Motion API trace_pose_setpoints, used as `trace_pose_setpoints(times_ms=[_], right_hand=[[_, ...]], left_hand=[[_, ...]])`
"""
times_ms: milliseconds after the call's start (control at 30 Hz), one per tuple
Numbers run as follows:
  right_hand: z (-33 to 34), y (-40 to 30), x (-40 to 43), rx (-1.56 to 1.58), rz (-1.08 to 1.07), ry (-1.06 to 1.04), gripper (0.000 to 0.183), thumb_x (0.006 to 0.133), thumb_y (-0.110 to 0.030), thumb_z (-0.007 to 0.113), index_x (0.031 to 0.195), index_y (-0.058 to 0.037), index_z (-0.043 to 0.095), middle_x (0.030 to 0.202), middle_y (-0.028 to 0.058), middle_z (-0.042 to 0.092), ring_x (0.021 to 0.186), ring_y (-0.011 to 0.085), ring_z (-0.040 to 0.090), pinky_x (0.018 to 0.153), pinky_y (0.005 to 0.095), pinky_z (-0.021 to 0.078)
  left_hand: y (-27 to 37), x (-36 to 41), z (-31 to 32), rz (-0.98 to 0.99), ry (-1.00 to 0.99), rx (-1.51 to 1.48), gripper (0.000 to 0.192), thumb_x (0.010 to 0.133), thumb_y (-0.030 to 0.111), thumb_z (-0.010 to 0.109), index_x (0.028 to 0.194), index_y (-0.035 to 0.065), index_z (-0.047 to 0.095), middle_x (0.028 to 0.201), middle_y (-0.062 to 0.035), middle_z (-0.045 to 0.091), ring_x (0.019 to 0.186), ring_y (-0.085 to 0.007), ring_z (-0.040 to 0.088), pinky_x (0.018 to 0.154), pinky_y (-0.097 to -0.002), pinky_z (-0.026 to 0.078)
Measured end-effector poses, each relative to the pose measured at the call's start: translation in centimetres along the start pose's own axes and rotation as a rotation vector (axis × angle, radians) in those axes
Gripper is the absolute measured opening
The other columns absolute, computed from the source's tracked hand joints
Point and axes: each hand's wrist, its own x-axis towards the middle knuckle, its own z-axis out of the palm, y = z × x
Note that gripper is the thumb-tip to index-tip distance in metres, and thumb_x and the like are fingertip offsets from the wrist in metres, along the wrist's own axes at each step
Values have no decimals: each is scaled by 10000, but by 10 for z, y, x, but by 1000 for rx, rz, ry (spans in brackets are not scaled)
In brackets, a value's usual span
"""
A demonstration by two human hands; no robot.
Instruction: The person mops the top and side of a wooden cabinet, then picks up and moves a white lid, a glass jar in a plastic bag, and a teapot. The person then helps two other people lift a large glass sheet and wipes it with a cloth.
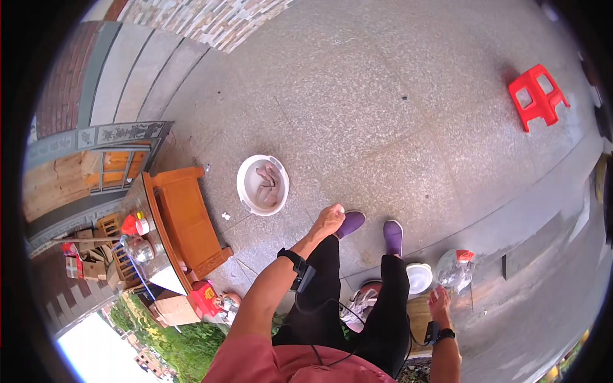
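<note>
My left hand (pixel 329 219) is curled above my left purple shoe (pixel 353 223). A small whitish spot shows at its fingertips; I cannot tell whether it is a held thing. Lower right, my right hand (pixel 438 300) has its fingers loosely bent and apart, with nothing visible in them. It is nearest to a clear plastic jug with a red cap (pixel 455 273) and a round white lid or bowl (pixel 419 278). Ahead and to the left, a white basin (pixel 243 191) stands on the floor, with a greyish-pink cloth (pixel 268 186) in cloudy liquid.
An orange-brown wooden bench (pixel 189 215) stands at left beside a table with jars (pixel 141 249). A red box (pixel 206 298) is near its end. A red plastic stool (pixel 539 95) is far right. Behind my legs is a bag-like bundle (pixel 359 304). Thin cables (pixel 330 301) hang across my lap.
</note>
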Motion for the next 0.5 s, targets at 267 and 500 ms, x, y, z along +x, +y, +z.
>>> trace_pose_setpoints(times_ms=[267,500], right_hand=[[83,-97,-40,-432,-184,-232,373,722,-138,478,1095,-120,474,959,6,490,766,146,517,513,255,407],[189,-131,-66,-748,-273,-131,435,679,-54,427,1109,-110,462,860,-4,482,682,139,503,448,250,357]], left_hand=[[-67,-154,-50,-243,369,-243,171,736,201,529,787,37,517,682,-159,559,661,-308,570,574,-364,446],[-118,-262,-55,-307,609,-501,100,742,145,505,740,54,546,701,-139,576,672,-274,586,562,-340,466]])
